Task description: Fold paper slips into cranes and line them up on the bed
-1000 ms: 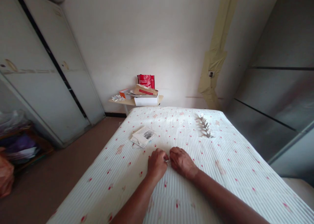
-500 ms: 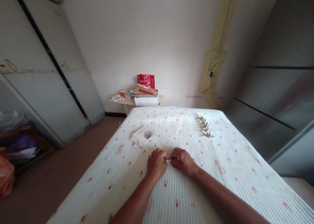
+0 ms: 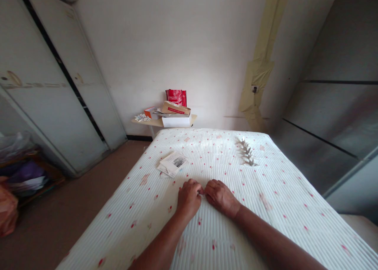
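Close together over the bed, my left hand (image 3: pixel 189 197) and my right hand (image 3: pixel 221 197) have their fingers curled in around a small piece of paper (image 3: pixel 201 195). Only a pale edge of it shows between the fingertips; its shape is mostly hidden. Just beyond my left hand lies a loose stack of printed paper sheets (image 3: pixel 173 164), the top one with a dark picture. Further off to the right stands a row of several folded paper cranes (image 3: pixel 247 153).
The bed (image 3: pixel 212 230) has a white ribbed cover with red spots. Behind it, a small table (image 3: pixel 156 123) carries a white box (image 3: pixel 176 121), a red bag (image 3: pixel 176 97) and white folded pieces (image 3: pixel 142 117). Wardrobes (image 3: pixel 59 84) stand at the left.
My right hand has turned over slightly, so its back faces up more and its fingers cover more of the paper. My left hand has barely moved.
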